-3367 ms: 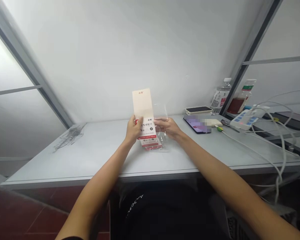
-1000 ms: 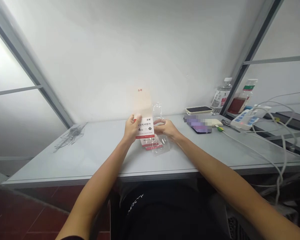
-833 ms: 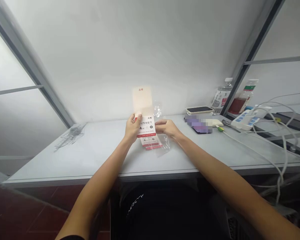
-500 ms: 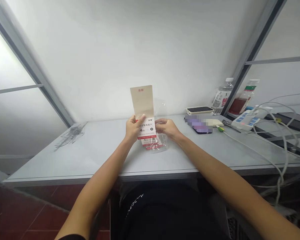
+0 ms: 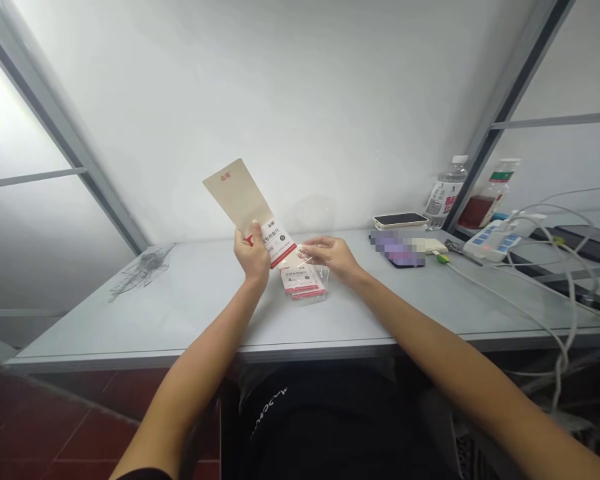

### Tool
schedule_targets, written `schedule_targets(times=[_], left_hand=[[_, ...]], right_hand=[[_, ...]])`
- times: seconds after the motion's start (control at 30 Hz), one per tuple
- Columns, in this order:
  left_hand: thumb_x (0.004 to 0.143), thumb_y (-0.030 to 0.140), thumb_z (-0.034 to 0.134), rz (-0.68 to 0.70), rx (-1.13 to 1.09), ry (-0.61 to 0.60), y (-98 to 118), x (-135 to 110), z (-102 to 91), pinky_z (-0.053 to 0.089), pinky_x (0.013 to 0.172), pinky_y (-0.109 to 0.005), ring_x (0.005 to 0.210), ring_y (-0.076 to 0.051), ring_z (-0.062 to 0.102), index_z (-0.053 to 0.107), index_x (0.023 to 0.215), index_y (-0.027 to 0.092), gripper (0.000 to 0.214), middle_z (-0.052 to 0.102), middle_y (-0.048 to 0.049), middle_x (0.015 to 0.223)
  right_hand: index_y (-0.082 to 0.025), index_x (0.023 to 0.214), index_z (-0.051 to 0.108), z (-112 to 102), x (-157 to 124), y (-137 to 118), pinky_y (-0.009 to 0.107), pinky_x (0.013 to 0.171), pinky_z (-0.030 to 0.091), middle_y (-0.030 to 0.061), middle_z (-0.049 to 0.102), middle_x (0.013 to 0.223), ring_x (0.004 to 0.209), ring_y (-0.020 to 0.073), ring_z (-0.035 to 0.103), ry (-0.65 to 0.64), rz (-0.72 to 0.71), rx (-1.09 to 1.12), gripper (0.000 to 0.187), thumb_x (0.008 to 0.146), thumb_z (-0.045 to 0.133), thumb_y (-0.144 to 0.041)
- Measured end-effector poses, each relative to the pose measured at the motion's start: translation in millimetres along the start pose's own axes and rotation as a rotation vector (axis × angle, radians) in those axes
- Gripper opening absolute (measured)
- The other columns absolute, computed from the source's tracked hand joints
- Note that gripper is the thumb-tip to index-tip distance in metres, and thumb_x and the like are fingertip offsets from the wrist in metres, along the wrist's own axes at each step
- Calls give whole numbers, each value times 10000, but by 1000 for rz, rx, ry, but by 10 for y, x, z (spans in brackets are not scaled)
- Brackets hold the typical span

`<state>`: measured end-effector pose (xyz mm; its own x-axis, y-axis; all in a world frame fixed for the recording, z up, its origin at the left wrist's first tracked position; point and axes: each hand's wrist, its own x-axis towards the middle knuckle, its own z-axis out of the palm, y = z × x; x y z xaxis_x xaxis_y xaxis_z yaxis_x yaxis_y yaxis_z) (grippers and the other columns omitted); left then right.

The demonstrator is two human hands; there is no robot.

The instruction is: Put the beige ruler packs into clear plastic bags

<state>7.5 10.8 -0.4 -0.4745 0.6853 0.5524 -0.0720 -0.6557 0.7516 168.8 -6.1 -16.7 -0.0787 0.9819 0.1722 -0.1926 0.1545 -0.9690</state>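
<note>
My left hand [image 5: 253, 255] is closed on a ruler set packet [image 5: 237, 193], a long cream card with red print above a white panel with red edging. The packet tilts up and to the left, thumb across its front. My right hand [image 5: 334, 257] pinches a clear plastic bag [image 5: 322, 273] near its upper part. Inside the bag's lower end, more ruler set packets [image 5: 300, 285] overlap, showing white and red labels. The held packet's lower corner is above the bag, close to my right fingertips.
On the right lie a white-edged phone [image 5: 400, 220], a partly blurred purple phone [image 5: 403, 252] and a power strip [image 5: 493, 239] with tangled white cables. Two bottles [image 5: 446, 193] stand behind. Dark scribbles [image 5: 143, 270] mark the grey desk [image 5: 180, 320] on the left.
My left hand has moved left with the ruler set packet, which now leans left instead of standing nearly upright. More of the packets in the bag show. My right hand stays near its place.
</note>
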Motion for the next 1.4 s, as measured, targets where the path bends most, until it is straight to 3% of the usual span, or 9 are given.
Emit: schedule_targets(times=[0.17, 0.43, 0.57, 0.83, 1.07, 1.17, 1.4], left_hand=[[760, 510, 558, -38, 18, -28, 10, -65, 22, 473, 635, -219, 735, -125, 607, 567, 970, 161, 408, 647, -39, 848], [760, 500, 561, -58, 28, -85, 42, -140, 39, 468, 611, -217, 689, -119, 601, 586, 912, 154, 379, 640, -29, 786], [750, 492, 577, -82, 47, -114, 33, -154, 41, 464, 585, -218, 654, -116, 591, 593, 865, 163, 348, 638, -26, 754], [743, 499, 580, -126, -42, -43, -22, -64, 25, 462, 568, -205, 622, -98, 573, 550, 869, 167, 357, 606, -5, 718], [716, 504, 608, -213, 54, -189, -91, -115, 18, 441, 515, -206, 560, -96, 548, 546, 790, 167, 351, 589, 7, 659], [740, 496, 585, -141, 93, -194, -73, -106, 9, 465, 587, -223, 654, -117, 585, 583, 849, 177, 337, 634, -20, 764], [783, 505, 526, -8, 134, -35, 2, -50, -21, 471, 692, -253, 783, -144, 609, 581, 953, 182, 369, 651, -42, 887]], right_hand=[[-157, 709, 661, 12, 17, 29, 261, 640, 530, 41, 694, 694, 667, 152, 654, 80, -36, 4, 256, 582, 782, -343], [-161, 713, 669, 5, 57, 55, 285, 689, 543, 39, 691, 738, 739, 164, 651, 143, -67, 23, 256, 580, 779, -350], [-167, 730, 673, 13, 48, 46, 274, 686, 532, 40, 696, 767, 764, 164, 649, 130, -66, 18, 245, 595, 767, -348], [-169, 723, 674, 81, -4, 45, 273, 636, 520, 15, 677, 701, 649, 135, 622, 25, -37, 60, 258, 592, 765, -371], [-175, 755, 688, 66, 7, 32, 269, 635, 518, 18, 681, 718, 651, 134, 628, 47, -39, 99, 262, 613, 756, -385], [-177, 766, 685, 47, 20, 28, 271, 644, 524, 25, 682, 727, 656, 140, 640, 63, -19, 133, 279, 617, 753, -403], [-170, 744, 661, 59, 6, 27, 319, 718, 534, 27, 688, 754, 674, 165, 662, -25, 10, 180, 312, 546, 805, -364]])
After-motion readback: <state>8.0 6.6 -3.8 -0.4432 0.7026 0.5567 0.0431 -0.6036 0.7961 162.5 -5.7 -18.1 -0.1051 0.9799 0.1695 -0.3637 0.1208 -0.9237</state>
